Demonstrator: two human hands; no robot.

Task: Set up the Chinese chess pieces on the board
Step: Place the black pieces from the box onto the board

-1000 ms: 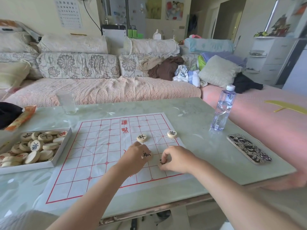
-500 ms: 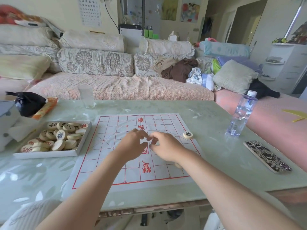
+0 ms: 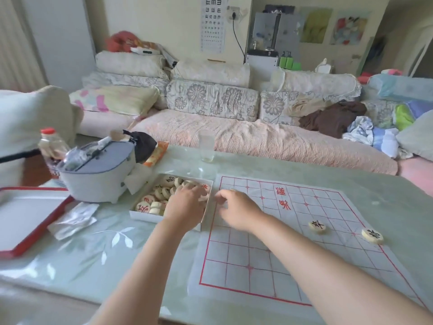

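A white paper chess board (image 3: 257,266) with red grid lines lies on the pale green table. Two round pieces with black characters rest on its right side, one (image 3: 317,226) inward and one (image 3: 372,235) near the edge. A white box (image 3: 140,214) left of the board holds several loose pieces (image 3: 161,191) with red and black characters. My left hand (image 3: 185,205) is inside the box, fingers down on the pieces; its grip is hidden. My right hand (image 3: 239,209) hovers over the board's left edge beside the box, fingers loosely curled and holding nothing visible.
A grey-white lidded pot (image 3: 98,174) stands left of the box, with a red-capped bottle (image 3: 50,143) behind it. A red-rimmed tray (image 3: 28,214) and a crumpled wrapper (image 3: 75,216) lie at the left. A drinking glass (image 3: 206,146) stands at the table's far edge before the sofa.
Both hands have left the board's right half and moved left. The left hand has gone into the box of pieces. The view has swung left.
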